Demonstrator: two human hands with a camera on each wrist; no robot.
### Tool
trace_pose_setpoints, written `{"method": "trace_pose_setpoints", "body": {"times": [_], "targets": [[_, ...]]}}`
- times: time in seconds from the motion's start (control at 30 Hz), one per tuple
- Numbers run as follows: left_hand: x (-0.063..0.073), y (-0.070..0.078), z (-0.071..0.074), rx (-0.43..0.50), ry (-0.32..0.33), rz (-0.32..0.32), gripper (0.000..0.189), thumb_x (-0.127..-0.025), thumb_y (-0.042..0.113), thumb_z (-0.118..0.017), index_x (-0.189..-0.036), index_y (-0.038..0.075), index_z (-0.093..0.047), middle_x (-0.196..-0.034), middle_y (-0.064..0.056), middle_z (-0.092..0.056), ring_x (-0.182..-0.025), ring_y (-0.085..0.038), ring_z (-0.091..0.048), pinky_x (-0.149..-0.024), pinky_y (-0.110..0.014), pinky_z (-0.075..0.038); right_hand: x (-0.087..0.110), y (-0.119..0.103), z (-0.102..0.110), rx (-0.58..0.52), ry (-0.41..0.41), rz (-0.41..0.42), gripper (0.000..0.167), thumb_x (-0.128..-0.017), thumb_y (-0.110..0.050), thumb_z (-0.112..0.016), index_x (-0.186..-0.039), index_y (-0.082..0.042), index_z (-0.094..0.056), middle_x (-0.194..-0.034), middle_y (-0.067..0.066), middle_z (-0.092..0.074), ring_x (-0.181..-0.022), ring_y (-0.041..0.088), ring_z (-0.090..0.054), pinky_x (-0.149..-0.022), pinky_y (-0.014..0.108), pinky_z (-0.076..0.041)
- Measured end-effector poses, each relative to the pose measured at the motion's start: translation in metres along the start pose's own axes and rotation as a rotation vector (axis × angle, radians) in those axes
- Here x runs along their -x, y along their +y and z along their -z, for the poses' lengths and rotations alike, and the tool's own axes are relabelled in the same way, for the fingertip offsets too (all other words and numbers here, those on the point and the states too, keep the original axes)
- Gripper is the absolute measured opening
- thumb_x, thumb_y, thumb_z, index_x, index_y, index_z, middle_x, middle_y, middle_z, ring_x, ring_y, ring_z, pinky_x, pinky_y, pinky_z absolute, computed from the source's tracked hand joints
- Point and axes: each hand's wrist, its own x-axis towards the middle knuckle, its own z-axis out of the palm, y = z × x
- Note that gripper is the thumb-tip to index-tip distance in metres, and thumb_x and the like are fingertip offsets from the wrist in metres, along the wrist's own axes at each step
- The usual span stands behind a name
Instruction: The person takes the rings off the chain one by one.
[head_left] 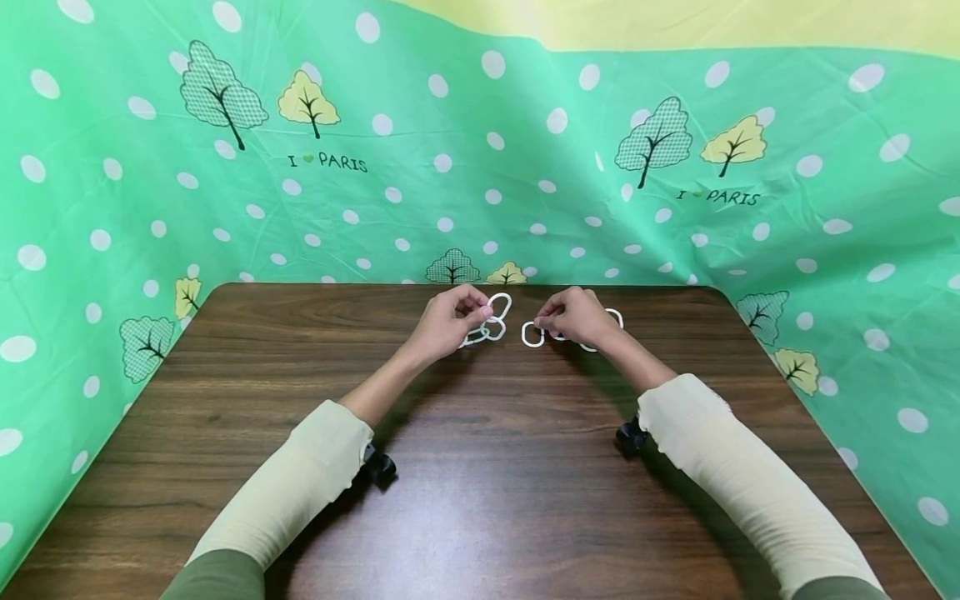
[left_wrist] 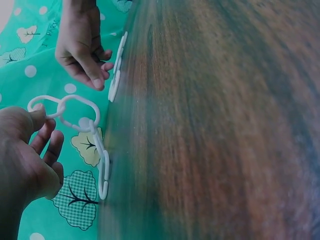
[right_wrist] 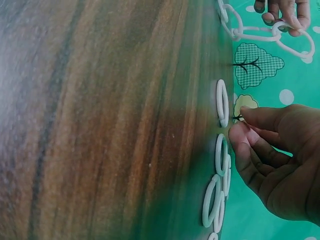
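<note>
My left hand (head_left: 448, 321) pinches a white oval chain link (head_left: 509, 302) between thumb and fingertips, raised above the table. From it trail several joined white links, the lower ones down at the tabletop in the left wrist view. My right hand (head_left: 581, 317) hovers at the far side of the table with bent fingers, thumb and forefinger slightly apart. Beside its fingertips lies a single white link (right_wrist: 219, 102), separate from the others, and no link shows between the fingers. More white links (right_wrist: 218, 155) lie on the table near that hand, partly hidden by it in the head view.
The dark wood-grain table (head_left: 480, 442) ends just beyond the hands. A green dotted cloth (head_left: 420, 192) with printed trees hangs behind and along both sides. Black wrist cameras (head_left: 380, 468) sit under the pale sleeves.
</note>
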Motion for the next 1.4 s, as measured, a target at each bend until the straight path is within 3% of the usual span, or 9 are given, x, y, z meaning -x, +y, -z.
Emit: {"method": "trace_pose_setpoints", "body": {"times": [0.3,0.5,0.67,0.87,1.1,1.4], "targets": [[0.0,-0.001,0.001,-0.011,-0.001,0.003,0.013,-0.108,0.018,-0.078,-0.114,0.007,-0.077,-0.103,-0.009,-0.077,-0.092,-0.016,-0.067,-0.083,-0.028,-0.053,0.0,-0.011,0.004,-0.017,0.008,0.088,0.016,-0.105,-0.02,-0.081,-0.107,-0.005,-0.087,-0.088,0.018,-0.082,-0.078,0.028,-0.076,-0.065,0.025,-0.052],[0.0,-0.001,0.0,-0.025,-0.002,0.009,0.013,-0.108,0.017,-0.078,-0.115,0.007,-0.077,-0.104,-0.01,-0.078,-0.093,-0.017,-0.067,-0.084,-0.027,-0.053,0.003,-0.027,0.01,-0.053,-0.002,0.116,0.018,-0.107,-0.023,-0.08,-0.112,-0.007,-0.087,-0.098,0.018,-0.083,-0.087,0.037,-0.078,-0.069,0.027,-0.055],[0.0,0.0,0.0,-0.029,0.0,0.013,0.012,-0.107,0.017,-0.078,-0.114,0.007,-0.077,-0.104,-0.009,-0.078,-0.092,-0.017,-0.068,-0.084,-0.026,-0.052,0.005,-0.036,0.017,-0.071,0.009,0.149,0.02,-0.108,-0.026,-0.079,-0.115,-0.009,-0.087,-0.106,0.014,-0.086,-0.094,0.034,-0.081,-0.077,0.029,-0.057],[-0.001,0.0,-0.002,-0.033,0.007,0.005,0.011,-0.107,0.015,-0.079,-0.112,0.005,-0.077,-0.101,-0.009,-0.078,-0.091,-0.016,-0.068,-0.083,-0.026,-0.052,0.006,-0.044,0.02,-0.106,0.021,0.196,0.021,-0.108,-0.026,-0.08,-0.117,-0.008,-0.086,-0.105,0.02,-0.084,-0.094,0.041,-0.079,-0.074,0.032,-0.062],[0.0,-0.001,-0.002,-0.021,0.006,0.0,0.01,-0.107,0.014,-0.078,-0.113,0.005,-0.077,-0.102,-0.009,-0.078,-0.09,-0.015,-0.068,-0.083,-0.026,-0.053,0.008,-0.054,0.019,-0.109,0.014,0.266,0.023,-0.107,-0.029,-0.081,-0.12,-0.011,-0.087,-0.109,0.01,-0.085,-0.099,0.03,-0.078,-0.082,0.027,-0.058],[-0.001,0.0,-0.001,0.003,0.006,0.003,0.01,-0.107,0.012,-0.078,-0.113,0.005,-0.077,-0.103,-0.01,-0.078,-0.091,-0.017,-0.069,-0.085,-0.026,-0.054,0.009,-0.06,0.012,-0.128,0.035,0.294,0.019,-0.103,-0.018,-0.084,-0.118,-0.005,-0.087,-0.111,0.011,-0.085,-0.098,0.024,-0.075,-0.084,0.022,-0.055]]}}
